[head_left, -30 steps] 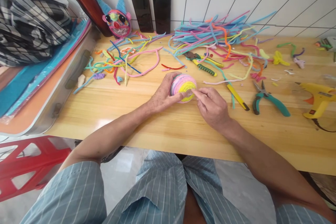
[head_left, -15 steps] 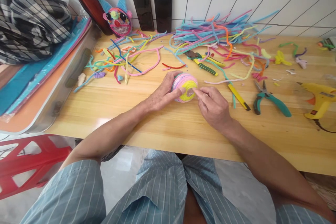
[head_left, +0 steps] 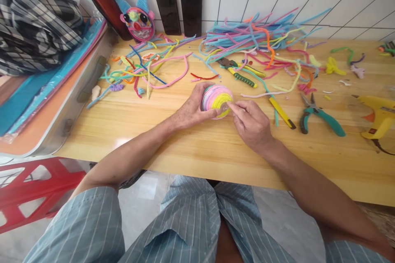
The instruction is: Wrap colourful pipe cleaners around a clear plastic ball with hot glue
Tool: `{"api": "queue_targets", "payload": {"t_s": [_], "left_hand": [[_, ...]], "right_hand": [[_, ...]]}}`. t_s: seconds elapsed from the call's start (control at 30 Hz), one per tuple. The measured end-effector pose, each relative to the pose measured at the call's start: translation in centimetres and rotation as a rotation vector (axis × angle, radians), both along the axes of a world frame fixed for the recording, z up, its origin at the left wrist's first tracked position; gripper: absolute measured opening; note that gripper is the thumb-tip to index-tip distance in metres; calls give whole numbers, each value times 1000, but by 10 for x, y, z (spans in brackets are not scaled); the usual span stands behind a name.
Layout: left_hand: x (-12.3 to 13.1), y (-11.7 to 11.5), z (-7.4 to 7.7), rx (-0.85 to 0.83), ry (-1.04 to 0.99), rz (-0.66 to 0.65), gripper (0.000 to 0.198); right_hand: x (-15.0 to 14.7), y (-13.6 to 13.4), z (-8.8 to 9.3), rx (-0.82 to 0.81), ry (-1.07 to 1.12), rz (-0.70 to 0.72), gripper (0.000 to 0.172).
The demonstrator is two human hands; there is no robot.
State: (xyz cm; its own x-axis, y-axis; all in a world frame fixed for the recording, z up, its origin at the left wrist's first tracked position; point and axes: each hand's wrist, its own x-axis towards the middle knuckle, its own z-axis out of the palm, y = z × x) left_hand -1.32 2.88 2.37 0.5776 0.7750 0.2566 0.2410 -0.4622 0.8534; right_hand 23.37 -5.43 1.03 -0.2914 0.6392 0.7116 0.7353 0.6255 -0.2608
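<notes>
My left hand (head_left: 197, 102) is wrapped around a ball covered in coiled pipe cleaners (head_left: 216, 91), with pink, lilac and white bands and a yellow spiral at the end facing right. A small greyish-brown round patch shows in the middle of the yellow. The left thumb lies across the front, beside that patch. My right hand (head_left: 252, 123) is closed, its index finger and thumb at the patch's right edge. Whatever it may pinch there is hidden. The ball is held over the wooden table (head_left: 191, 148), close to its front edge.
Behind the ball lie loose pipe cleaners (head_left: 234, 37) and yellow-green pliers (head_left: 237, 73). To the right are a yellow cutter (head_left: 282, 113), teal pliers (head_left: 322, 117) and a glue gun (head_left: 378, 115). Two phones (head_left: 191, 6), a decorated figure (head_left: 140, 22) and a red flask (head_left: 100, 2) stand at the back.
My left thumb has slid right across the yellow spiral towards the patch, and the ball has turned slightly. The right hand stays at the same edge, shifted a little.
</notes>
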Motion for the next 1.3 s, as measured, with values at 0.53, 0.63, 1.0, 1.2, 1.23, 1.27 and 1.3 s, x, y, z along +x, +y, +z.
{"api": "queue_targets", "payload": {"t_s": [0.53, 0.63, 1.0, 1.2, 1.23, 1.27, 1.3], "left_hand": [[3, -2, -2, 138, 48, 90, 76], [3, -4, 4, 126, 51, 110, 70], [4, -4, -7, 139, 23, 198, 68], [3, -7, -11, 216, 71, 223, 65], [3, -8, -11, 223, 74, 227, 65], [4, -9, -11, 229, 74, 229, 65], [4, -9, -11, 232, 71, 232, 66]], "right_hand": [[-3, -1, 2, 23, -8, 19, 57], [-5, -2, 3, 36, -20, 35, 54], [1, 1, 5, 31, 6, 44, 61], [-1, -1, 6, 55, -22, 42, 58], [-2, -1, 6, 59, -30, 44, 57], [-3, -1, 7, 70, -38, 45, 56], [-3, -1, 8, 83, -49, 42, 55]]}}
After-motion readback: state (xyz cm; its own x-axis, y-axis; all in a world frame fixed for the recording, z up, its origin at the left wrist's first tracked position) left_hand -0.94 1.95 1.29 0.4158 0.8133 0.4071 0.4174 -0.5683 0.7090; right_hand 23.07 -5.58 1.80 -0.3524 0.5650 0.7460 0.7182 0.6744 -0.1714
